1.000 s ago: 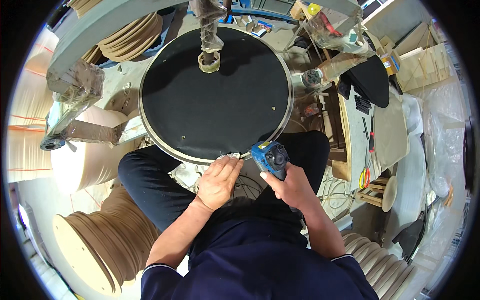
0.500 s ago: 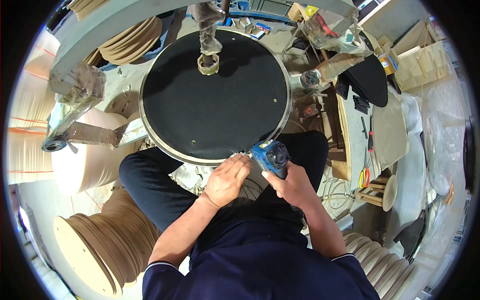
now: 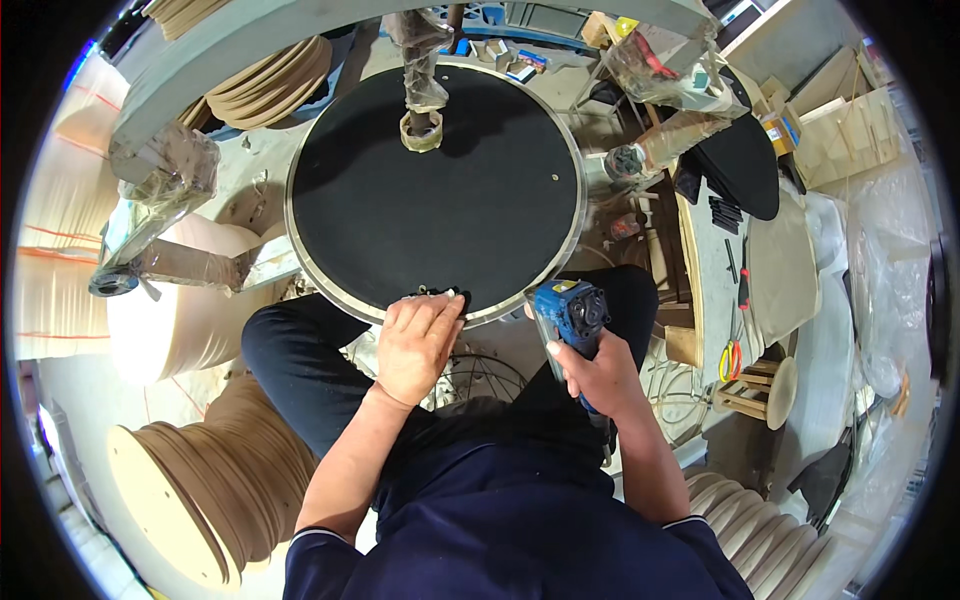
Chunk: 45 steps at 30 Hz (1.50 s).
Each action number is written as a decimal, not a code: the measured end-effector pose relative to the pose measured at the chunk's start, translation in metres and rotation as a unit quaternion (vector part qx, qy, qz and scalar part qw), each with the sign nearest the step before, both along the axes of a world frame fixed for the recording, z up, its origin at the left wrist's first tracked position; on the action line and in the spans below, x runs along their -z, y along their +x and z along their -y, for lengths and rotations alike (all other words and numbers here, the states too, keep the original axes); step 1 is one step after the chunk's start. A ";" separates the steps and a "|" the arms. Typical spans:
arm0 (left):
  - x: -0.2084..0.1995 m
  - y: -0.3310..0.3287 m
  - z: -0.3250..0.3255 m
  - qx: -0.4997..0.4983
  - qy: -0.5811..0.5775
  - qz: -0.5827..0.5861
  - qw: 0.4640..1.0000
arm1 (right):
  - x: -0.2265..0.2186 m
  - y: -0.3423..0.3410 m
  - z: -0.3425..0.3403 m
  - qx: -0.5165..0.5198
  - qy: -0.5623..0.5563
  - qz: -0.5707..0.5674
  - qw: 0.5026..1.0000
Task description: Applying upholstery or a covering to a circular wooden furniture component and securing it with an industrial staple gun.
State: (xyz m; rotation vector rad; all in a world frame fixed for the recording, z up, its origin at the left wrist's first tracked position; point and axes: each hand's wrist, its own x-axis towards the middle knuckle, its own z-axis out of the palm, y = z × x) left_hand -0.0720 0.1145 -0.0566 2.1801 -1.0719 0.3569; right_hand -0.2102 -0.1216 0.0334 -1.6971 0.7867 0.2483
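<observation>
In front of me is a large round disc covered in black cloth (image 3: 440,210), with a pale rim (image 3: 293,240) showing around it. My left hand (image 3: 418,335) is at the disc's near edge, fingers pressed together and gripping the edge of the black cloth, which bunches darkly at the fingertips. A small white bit shows there, too small to name. My right hand (image 3: 602,375) is wrapped round the handle of a blue and black staple gun (image 3: 570,312). The tool's head is beside the disc's near right edge, and its tip is hidden.
Plastic-wrapped frame legs (image 3: 415,70) reach around and over the disc. Pale stacked discs (image 3: 200,490) lie at lower left. On the right bench are a red-handled tool (image 3: 743,285), scissors (image 3: 731,360) and black strips (image 3: 724,214). Black cut pieces (image 3: 735,150) lie behind them.
My left hand has moved left along the near edge. The staple gun has shifted slightly right, away from that hand. The disc has turned a little counterclockwise.
</observation>
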 end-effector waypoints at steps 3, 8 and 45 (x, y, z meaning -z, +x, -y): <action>0.005 0.000 0.006 0.012 0.040 0.055 0.998 | -0.001 -0.002 0.001 0.008 0.008 0.002 1.000; 0.012 0.000 0.014 0.017 0.028 0.072 0.997 | 0.001 -0.006 0.006 0.012 0.012 0.005 1.000; 0.027 -0.033 -0.004 0.056 0.106 0.056 0.991 | 0.004 0.015 0.005 -0.065 -0.041 -0.031 0.997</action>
